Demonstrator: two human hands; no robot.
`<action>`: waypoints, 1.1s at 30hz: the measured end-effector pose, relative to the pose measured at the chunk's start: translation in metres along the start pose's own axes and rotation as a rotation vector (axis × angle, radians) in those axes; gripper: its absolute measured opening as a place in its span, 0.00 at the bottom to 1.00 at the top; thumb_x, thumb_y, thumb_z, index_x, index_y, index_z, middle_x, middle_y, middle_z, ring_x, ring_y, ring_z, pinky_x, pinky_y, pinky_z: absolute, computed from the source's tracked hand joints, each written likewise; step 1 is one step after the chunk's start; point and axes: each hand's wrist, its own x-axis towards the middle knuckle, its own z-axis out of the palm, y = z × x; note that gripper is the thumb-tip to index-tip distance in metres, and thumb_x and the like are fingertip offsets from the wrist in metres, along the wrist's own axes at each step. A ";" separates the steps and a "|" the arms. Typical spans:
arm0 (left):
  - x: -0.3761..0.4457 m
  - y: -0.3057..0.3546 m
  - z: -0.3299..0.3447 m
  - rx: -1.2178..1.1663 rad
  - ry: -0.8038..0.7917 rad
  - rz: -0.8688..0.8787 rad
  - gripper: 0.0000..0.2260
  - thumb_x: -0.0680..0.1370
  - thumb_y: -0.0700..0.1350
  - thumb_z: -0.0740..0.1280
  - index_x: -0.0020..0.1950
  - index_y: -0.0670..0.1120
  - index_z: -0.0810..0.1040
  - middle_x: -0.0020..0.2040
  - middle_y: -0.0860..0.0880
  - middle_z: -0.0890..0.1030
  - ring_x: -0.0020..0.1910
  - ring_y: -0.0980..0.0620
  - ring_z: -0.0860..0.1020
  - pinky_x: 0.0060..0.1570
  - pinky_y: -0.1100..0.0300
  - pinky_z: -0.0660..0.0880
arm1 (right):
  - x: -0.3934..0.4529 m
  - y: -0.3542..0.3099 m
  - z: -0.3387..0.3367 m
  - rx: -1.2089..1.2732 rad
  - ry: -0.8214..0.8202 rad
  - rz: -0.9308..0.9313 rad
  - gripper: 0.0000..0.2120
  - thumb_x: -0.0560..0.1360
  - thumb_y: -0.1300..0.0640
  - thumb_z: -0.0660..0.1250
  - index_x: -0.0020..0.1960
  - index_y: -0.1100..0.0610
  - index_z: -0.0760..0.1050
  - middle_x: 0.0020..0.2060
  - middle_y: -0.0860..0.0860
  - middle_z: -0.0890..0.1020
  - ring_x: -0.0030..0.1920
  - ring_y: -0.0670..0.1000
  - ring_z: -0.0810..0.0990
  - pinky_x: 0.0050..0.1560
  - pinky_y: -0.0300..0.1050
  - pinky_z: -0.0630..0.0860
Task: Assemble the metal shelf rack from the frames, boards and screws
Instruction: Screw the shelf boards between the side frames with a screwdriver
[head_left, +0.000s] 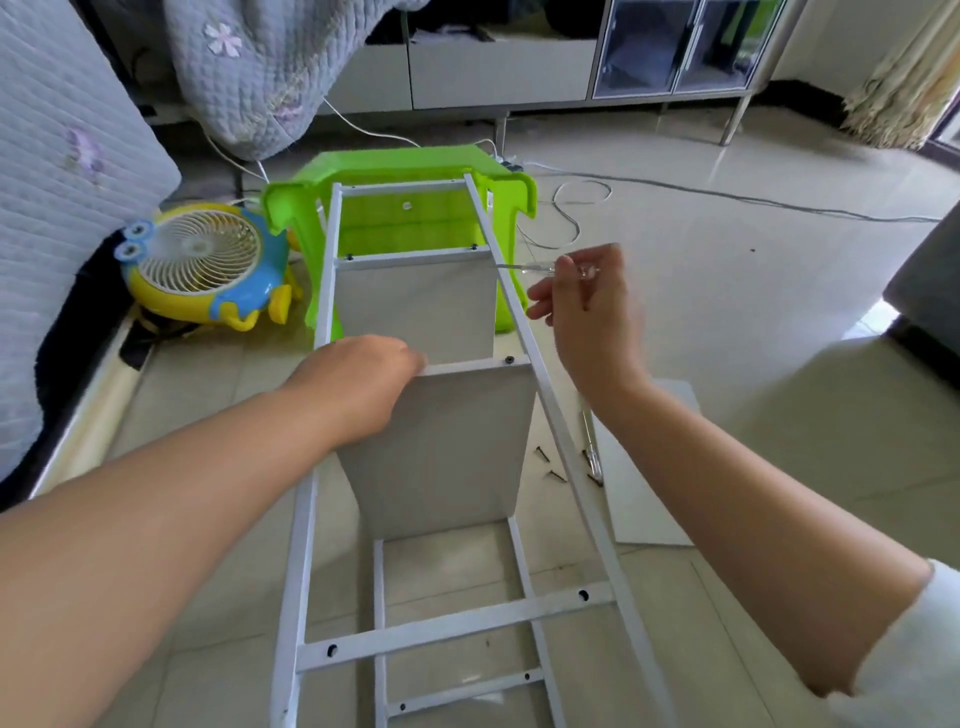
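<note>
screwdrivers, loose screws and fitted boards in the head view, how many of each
screwdrivers: 2, one in the right hand at, one on the floor
loose screws on the floor: 2
fitted boards: 2
total: 6

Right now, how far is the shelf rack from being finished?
Roughly halfway, I judge. Done: two boards stand between the frames, the near board with a screw at its top right corner. In hand: the left hand steadies that board; the right hand holds a screwdriver. Left: the lower crossbar holes are empty, and loose screws lie on the floor.
</note>
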 end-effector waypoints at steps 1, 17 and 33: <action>0.000 -0.001 0.000 -0.017 -0.022 -0.017 0.13 0.77 0.37 0.57 0.58 0.49 0.72 0.59 0.48 0.74 0.60 0.45 0.73 0.51 0.56 0.71 | 0.001 -0.004 0.008 0.007 -0.018 0.004 0.13 0.79 0.61 0.55 0.38 0.48 0.61 0.31 0.48 0.77 0.24 0.38 0.75 0.32 0.31 0.71; -0.005 -0.020 -0.007 -0.374 0.070 -0.002 0.26 0.78 0.51 0.62 0.74 0.48 0.60 0.71 0.47 0.68 0.71 0.48 0.63 0.70 0.59 0.56 | -0.013 0.002 0.038 -0.588 -0.390 -0.227 0.08 0.79 0.60 0.56 0.55 0.63 0.67 0.47 0.61 0.82 0.48 0.64 0.78 0.48 0.56 0.74; -0.054 -0.052 0.031 -0.349 -0.031 0.013 0.49 0.59 0.67 0.31 0.75 0.41 0.38 0.76 0.46 0.36 0.75 0.55 0.37 0.65 0.69 0.35 | -0.010 -0.028 0.041 -0.320 -0.371 -0.400 0.04 0.77 0.60 0.56 0.45 0.56 0.68 0.29 0.47 0.76 0.26 0.47 0.76 0.35 0.42 0.73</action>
